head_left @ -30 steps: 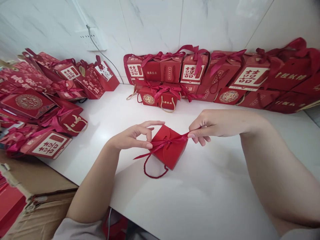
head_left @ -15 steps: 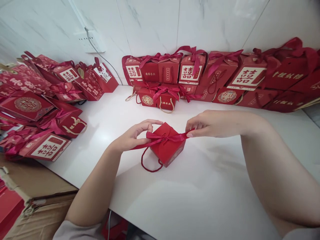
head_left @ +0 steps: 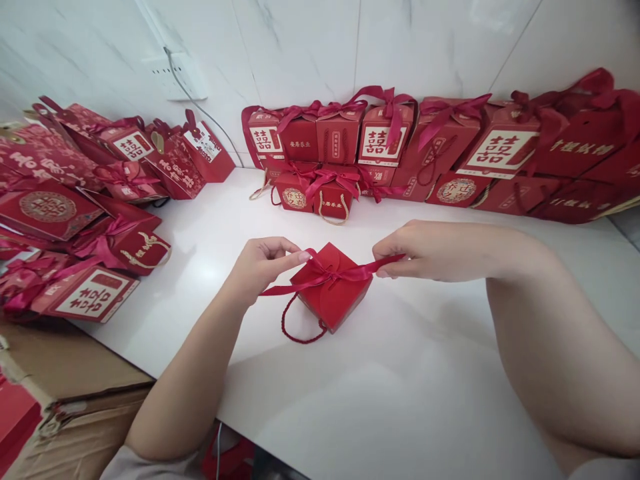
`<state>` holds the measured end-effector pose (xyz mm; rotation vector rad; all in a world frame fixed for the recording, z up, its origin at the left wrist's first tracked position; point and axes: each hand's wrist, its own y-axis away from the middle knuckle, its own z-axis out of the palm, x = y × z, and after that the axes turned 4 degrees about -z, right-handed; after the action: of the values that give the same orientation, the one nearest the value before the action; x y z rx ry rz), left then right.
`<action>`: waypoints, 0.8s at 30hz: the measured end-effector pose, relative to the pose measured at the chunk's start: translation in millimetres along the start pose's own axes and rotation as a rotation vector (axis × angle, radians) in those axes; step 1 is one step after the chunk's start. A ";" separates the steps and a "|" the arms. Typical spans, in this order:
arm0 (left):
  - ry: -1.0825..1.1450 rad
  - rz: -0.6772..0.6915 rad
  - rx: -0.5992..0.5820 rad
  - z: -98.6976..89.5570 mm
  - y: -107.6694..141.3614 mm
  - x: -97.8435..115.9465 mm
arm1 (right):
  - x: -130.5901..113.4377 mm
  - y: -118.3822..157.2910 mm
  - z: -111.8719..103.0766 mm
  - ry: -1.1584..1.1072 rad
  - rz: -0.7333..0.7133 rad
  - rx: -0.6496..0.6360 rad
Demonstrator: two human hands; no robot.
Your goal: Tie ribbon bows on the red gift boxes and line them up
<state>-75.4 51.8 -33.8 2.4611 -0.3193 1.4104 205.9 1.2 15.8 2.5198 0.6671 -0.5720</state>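
A small red gift box (head_left: pixel 334 301) stands on the white table with its interlocking top flaps folded together. Across its top runs a dark red ribbon (head_left: pixel 345 273), knotted at the middle. My left hand (head_left: pixel 263 267) pinches the ribbon's left loop between thumb and finger, while a loose tail hangs below toward the left. On the other side my right hand (head_left: pixel 407 253) grips the ribbon's right part, drawn out past the box's edge. A twisted red cord handle (head_left: pixel 303 341) curves out from the box's near left side onto the table.
Red gift boxes with ribbon bows (head_left: pixel 387 137) are stacked along the tiled wall. More red boxes and bags (head_left: pixel 95 293) crowd the table's left side. A cardboard carton (head_left: pixel 75 373) stands at the lower left. A grey cable (head_left: pixel 200 110) runs from a wall socket (head_left: pixel 183 77).
My left hand has shifted its fingers, the thumb now on top of the left ribbon loop. My right hand has moved slightly right with the ribbon. The box stays in place.
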 end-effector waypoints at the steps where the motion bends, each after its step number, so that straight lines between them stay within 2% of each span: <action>1: 0.015 -0.004 -0.020 -1.5 0.1 0.7 | 0.2 -0.5 0.1 0.010 0.004 -0.005; 7: 0.020 0.012 -0.110 0.3 4.3 4.8 | -1.9 -2.3 0.3 0.025 0.013 -0.019; 12: 0.206 -0.076 -0.202 -2.6 4.6 4.6 | -1.5 -2.3 -0.3 0.042 0.013 -0.007; 18: 0.377 -0.236 -0.554 -13.6 1.2 1.9 | 3.2 -5.0 -0.4 0.027 0.003 -0.019; 24: 0.493 -0.253 -0.760 -18.1 -1.5 -2.3 | 4.9 -5.8 1.3 0.007 -0.010 -0.027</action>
<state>-90.6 59.7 -27.3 1.4481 -0.3340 1.3884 206.3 6.7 10.5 2.4954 0.6857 -0.5540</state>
